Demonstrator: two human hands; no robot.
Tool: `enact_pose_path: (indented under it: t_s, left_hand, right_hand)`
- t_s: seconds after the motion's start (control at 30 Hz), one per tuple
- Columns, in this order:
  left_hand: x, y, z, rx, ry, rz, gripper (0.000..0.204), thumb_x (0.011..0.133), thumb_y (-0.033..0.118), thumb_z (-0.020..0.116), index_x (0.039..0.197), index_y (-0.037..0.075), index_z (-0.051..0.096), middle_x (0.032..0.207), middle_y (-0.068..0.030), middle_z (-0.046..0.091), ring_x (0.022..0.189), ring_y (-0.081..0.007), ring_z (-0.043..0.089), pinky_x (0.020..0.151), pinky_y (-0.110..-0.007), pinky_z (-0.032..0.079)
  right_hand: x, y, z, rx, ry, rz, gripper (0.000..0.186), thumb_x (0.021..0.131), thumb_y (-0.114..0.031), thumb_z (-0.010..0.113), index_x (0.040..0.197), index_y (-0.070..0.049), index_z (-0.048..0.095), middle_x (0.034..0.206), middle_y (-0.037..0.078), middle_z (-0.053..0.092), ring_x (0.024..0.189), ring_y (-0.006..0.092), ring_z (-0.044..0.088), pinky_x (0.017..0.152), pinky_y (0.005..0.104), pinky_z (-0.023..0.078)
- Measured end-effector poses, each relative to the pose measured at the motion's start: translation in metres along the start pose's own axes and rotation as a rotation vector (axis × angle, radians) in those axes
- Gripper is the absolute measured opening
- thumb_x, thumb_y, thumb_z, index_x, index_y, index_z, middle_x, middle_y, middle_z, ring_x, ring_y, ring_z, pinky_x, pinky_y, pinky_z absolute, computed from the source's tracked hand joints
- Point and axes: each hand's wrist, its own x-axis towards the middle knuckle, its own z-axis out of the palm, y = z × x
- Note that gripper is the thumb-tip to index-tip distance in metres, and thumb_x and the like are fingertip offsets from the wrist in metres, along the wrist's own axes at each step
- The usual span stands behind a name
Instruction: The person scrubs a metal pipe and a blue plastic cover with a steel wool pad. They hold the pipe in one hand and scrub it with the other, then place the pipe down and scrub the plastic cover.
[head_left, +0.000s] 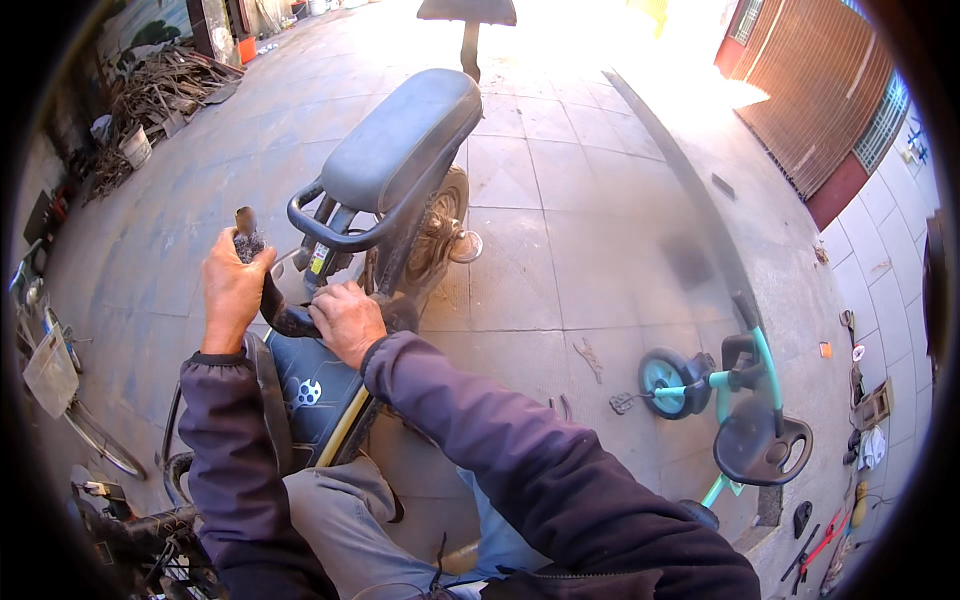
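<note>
Nearer than the grey seat (400, 140) lies a dark footboard (325, 425) with a white ball-like print. Just left of and below the seat, the left hand (232, 285) and right hand (350, 322) curl their fingers round a dark curved piece (288, 318). Under the seat, a yellow label (319, 258), unreadable.

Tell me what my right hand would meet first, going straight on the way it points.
Your right hand points forward and left, so it would probably first meet the dark, curved, tube-like piece that it seems to touch; exact depth is hard to judge.
</note>
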Motion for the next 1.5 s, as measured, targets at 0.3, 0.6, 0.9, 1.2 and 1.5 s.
enact_pose_path:
  t_s: [0.3,0.6,0.9,1.2,1.5]
  left_hand:
    - [0.035,0.006,-0.052,-0.403,-0.581,-0.185,0.015,0.080,0.011,0.073,0.090,0.003,0.066,0.076,0.0023,0.062,0.068,-0.0068,0.057,0.062,-0.023,0.046]
    - [-0.016,0.014,0.014,0.368,0.199,0.130,0.048,0.077,0.016,0.078,0.116,-0.002,0.054,0.096,-0.0198,0.066,0.090,-0.0405,0.064,0.079,-0.047,0.049]
    - [0.006,-0.007,-0.007,-0.010,-0.006,0.047,0.021,0.081,0.016,0.074,0.094,0.003,0.064,0.074,-0.0051,0.066,0.066,-0.0124,0.061,0.062,-0.030,0.049]
    - [0.027,-0.012,-0.034,-0.258,-0.293,-0.102,0.027,0.080,0.018,0.076,0.097,0.001,0.064,0.080,-0.0023,0.066,0.072,-0.0098,0.061,0.067,-0.026,0.050]
    - [-0.014,0.013,0.005,0.301,0.173,0.084,0.036,0.079,0.015,0.077,0.107,0.000,0.060,0.079,-0.0151,0.067,0.073,-0.0324,0.066,0.068,-0.042,0.050]
  right_hand:
    - [0.000,0.001,0.001,-0.010,-0.014,0.010,0.013,0.085,-0.015,0.065,0.089,-0.004,0.069,0.098,0.009,0.067,0.095,0.0302,0.059,0.085,0.0394,0.049]
    - [0.002,0.000,0.005,0.008,-0.008,0.007,0.012,0.085,-0.014,0.065,0.088,-0.003,0.069,0.097,0.009,0.067,0.093,0.0304,0.059,0.084,0.0395,0.049]
    - [0.001,0.002,0.001,-0.010,-0.011,0.004,0.012,0.085,-0.014,0.065,0.089,-0.003,0.069,0.098,0.010,0.067,0.093,0.0308,0.059,0.084,0.0392,0.049]
    - [0.003,0.000,0.003,-0.009,0.002,0.012,0.011,0.085,-0.014,0.065,0.088,-0.004,0.069,0.098,0.009,0.067,0.094,0.0299,0.059,0.084,0.0389,0.049]
    - [0.001,0.001,0.005,0.009,0.009,-0.004,0.011,0.084,-0.014,0.065,0.088,-0.004,0.069,0.096,0.008,0.066,0.093,0.0299,0.059,0.084,0.0388,0.049]
